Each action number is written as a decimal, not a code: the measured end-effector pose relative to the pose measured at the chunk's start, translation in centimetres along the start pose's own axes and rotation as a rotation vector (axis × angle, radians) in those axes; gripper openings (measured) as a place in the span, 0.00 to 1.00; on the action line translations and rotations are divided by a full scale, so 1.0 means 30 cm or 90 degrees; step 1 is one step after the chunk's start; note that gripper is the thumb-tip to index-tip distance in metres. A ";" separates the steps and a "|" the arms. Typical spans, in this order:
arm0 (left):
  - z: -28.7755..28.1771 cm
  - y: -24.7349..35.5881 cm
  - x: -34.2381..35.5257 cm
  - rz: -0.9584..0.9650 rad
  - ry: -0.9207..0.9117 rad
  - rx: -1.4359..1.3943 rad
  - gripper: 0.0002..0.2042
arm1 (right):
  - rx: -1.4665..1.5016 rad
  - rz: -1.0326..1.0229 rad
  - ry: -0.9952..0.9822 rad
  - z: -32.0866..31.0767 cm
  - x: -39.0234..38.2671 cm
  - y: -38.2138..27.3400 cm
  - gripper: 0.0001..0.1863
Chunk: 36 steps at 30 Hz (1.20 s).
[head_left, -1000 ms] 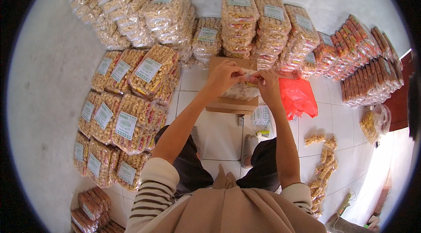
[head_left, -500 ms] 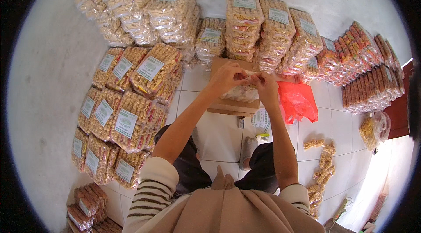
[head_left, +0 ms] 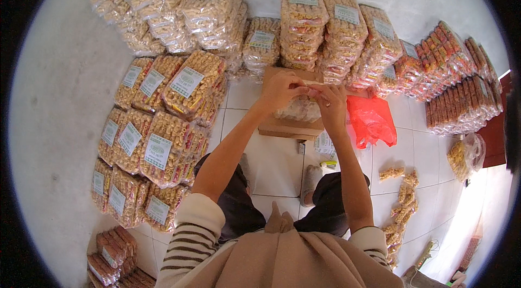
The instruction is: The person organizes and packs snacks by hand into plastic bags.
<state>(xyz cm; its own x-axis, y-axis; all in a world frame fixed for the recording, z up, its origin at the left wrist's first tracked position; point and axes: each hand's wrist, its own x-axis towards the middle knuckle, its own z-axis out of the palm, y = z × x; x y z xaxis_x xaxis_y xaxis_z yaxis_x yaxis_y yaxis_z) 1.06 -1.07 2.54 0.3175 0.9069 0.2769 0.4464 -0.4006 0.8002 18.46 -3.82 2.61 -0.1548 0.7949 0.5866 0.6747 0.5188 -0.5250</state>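
Right hand (head_left: pixel 332 102) now turned farther inward, both it and left hand (head_left: pixel 282 90) pinching one clear bag (head_left: pixel 298 110) just below them on one cardboard box (head_left: pixel 287 129), printed white-and-green labels (head_left: pixel 157 151) on nine packs (head_left: pixel 163 127) left of the left hand, one red bag (head_left: pixel 372 120) beside the right.

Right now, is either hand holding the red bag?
No, the left hand and right hand meet at the clear bag on the cardboard box, while the red bag lies to their right.
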 end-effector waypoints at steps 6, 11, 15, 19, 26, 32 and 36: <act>-0.003 0.013 -0.006 0.060 0.037 0.059 0.11 | -0.045 -0.056 0.027 0.014 -0.017 0.019 0.11; 0.001 0.013 -0.027 0.085 0.089 -0.004 0.11 | 0.011 0.010 0.059 0.041 -0.039 0.010 0.10; 0.016 0.035 -0.032 0.093 0.131 -0.026 0.12 | 0.065 0.043 0.089 0.041 -0.042 0.012 0.08; 0.004 0.047 -0.034 0.178 0.091 0.065 0.10 | 0.048 0.032 0.091 0.035 -0.041 0.012 0.07; 0.036 0.065 -0.053 0.241 0.171 0.171 0.07 | 0.008 0.006 0.068 0.016 -0.025 0.008 0.07; 0.044 0.067 -0.051 0.293 0.208 0.259 0.07 | -0.004 -0.014 0.053 0.008 -0.017 0.023 0.07; 0.050 0.072 -0.048 0.283 0.220 0.282 0.06 | 0.040 0.016 0.044 -0.005 -0.010 0.017 0.07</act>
<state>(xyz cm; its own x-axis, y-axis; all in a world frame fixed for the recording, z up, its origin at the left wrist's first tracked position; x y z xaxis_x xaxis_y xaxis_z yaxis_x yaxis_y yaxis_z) 2.84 -3.45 3.07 0.2983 0.6055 0.7378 0.6570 -0.6910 0.3014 18.96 -3.84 2.24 -0.0865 0.7852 0.6131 0.6303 0.5198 -0.5767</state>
